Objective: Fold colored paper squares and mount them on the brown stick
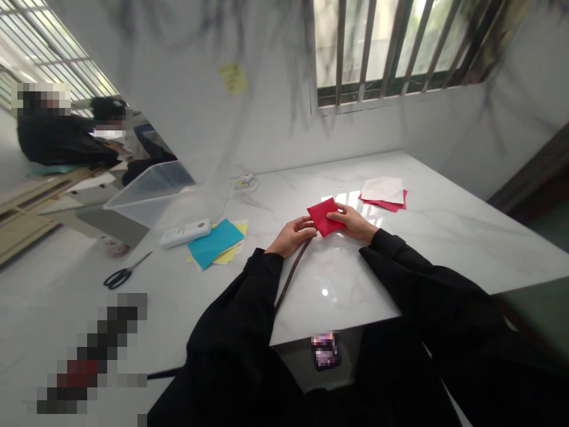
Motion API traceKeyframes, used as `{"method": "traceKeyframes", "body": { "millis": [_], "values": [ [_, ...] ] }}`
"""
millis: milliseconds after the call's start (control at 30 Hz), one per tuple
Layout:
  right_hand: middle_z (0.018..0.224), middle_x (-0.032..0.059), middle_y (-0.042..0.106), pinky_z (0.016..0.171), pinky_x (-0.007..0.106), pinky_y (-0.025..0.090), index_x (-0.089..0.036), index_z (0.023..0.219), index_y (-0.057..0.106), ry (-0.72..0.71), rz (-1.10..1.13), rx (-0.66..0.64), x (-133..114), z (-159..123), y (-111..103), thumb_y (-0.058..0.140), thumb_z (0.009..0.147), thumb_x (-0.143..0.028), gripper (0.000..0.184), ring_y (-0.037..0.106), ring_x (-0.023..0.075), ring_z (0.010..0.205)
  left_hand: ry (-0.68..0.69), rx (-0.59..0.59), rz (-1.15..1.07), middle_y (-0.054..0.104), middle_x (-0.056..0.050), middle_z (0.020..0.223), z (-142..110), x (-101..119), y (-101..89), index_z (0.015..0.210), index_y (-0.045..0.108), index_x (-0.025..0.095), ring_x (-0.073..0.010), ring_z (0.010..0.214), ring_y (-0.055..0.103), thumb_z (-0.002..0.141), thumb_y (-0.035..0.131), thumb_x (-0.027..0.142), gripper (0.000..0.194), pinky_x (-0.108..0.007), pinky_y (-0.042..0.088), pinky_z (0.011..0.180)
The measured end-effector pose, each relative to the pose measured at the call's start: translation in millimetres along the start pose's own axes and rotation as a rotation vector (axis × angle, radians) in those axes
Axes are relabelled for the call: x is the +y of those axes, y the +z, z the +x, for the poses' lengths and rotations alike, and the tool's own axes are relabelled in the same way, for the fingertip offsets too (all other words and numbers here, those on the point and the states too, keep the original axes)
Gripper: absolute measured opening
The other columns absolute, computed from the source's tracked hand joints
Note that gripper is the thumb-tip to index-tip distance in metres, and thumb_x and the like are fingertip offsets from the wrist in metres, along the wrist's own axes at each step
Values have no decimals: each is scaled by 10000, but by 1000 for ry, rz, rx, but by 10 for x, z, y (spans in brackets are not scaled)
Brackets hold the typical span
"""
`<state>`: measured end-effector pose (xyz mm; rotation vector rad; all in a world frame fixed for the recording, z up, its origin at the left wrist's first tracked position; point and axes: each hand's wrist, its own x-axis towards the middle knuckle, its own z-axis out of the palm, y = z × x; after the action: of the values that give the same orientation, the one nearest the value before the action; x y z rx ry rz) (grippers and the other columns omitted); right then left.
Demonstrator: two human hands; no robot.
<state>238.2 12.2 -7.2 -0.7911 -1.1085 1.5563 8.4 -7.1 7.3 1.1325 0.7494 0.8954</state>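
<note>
A folded red paper square (pixel 323 214) is held just above the white marble table (pixel 444 237). My left hand (pixel 294 235) grips its lower left edge with curled fingers. My right hand (pixel 353 222) pinches its right side, thumb on top. Both arms are in black sleeves. A dark strap (pixel 291 276) runs from under my left hand toward the table's front edge.
Red and white sheets (pixel 384 193) lie stacked behind my right hand. To the left are blue and yellow sheets (pixel 216 242), a white device (pixel 185 232), black scissors (pixel 124 274) and a clear plastic bin (pixel 151 193). Other people sit at the far left.
</note>
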Motion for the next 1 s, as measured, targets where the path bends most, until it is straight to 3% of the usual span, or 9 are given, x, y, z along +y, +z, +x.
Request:
{"method": "traceKeyframes", "body": {
  "millis": [133, 333, 500, 600, 767, 833, 900, 967, 1000],
  "values": [
    [923, 40, 779, 813, 310, 600, -179, 1024, 684, -23, 63, 61, -12, 9, -51, 914, 677, -305, 435, 720, 173, 809, -16, -14, 11, 776, -149, 1130, -11, 26, -23, 1205, 760, 147, -183, 890, 712, 641, 978, 280, 620, -322, 533, 855],
    [950, 54, 771, 837, 324, 614, -187, 1022, 663, -1, 46, 126, -36, 53, -105, 909, 697, -299, 423, 722, 186, 837, -44, -19, 123, 780, -116, 1045, -3, 21, 3, 1171, 786, 149, -124, 761, 641, 657, 953, 276, 556, -279, 492, 751],
    [1035, 66, 737, 751, 288, 627, -201, 1211, 634, -14, -80, 227, -55, 76, -109, 811, 868, -431, 449, 719, 169, 844, 10, 125, 16, 774, -83, 977, -3, 33, 51, 1120, 780, 141, -114, 775, 645, 624, 974, 288, 552, -260, 489, 769],
    [973, 49, 702, 666, 252, 606, -207, 1355, 568, -22, -155, 296, -55, 63, -93, 725, 938, -514, 541, 683, 143, 758, 36, 221, -31, 773, -67, 980, 9, 39, 70, 1111, 770, 150, -106, 761, 637, 615, 980, 300, 559, -248, 486, 744],
    [813, 10, 674, 562, 241, 523, -173, 1556, 409, -49, -288, 276, -30, 29, -76, 692, 910, -660, 857, 588, 135, 619, 76, 250, -102, 761, -50, 993, 53, 16, 74, 1119, 751, 159, -90, 759, 622, 623, 979, 311, 566, -244, 482, 753],
    [730, -20, 641, 512, 246, 462, -184, 1567, 415, -50, -346, 255, -34, 18, -86, 651, 902, -727, 891, 538, 131, 549, 78, 252, -114, 758, -46, 999, 58, 5, 71, 1116, 744, 166, -90, 762, 620, 627, 976, 310, 560, -252, 487, 769],
    [622, -34, 584, 489, 262, 407, -164, 1411, 597, -37, -441, 236, -52, 8, -103, 565, 911, -791, 802, 488, 133, 490, 74, 256, -119, 755, -42, 1004, 49, 4, 70, 1118, 740, 173, -90, 764, 619, 626, 974, 309, 562, -257, 490, 777],
    [499, -27, 498, 495, 291, 376, -144, 1017, 750, 7, -572, 218, -75, -1, -126, 455, 924, -843, 764, 450, 140, 448, 67, 263, -129, 752, -38, 1016, 35, 10, 72, 1128, 738, 179, -87, 767, 619, 628, 972, 308, 567, -256, 492, 785],
    [448, -20, 453, 502, 304, 366, -157, 816, 730, 36, -638, 211, -84, -4, -136, 407, 928, -859, 780, 433, 143, 432, 60, 269, -136, 750, -36, 1024, 30, 14, 73, 1135, 737, 181, -85, 771, 620, 632, 970, 306, 568, -254, 493, 790]
  ]
}}
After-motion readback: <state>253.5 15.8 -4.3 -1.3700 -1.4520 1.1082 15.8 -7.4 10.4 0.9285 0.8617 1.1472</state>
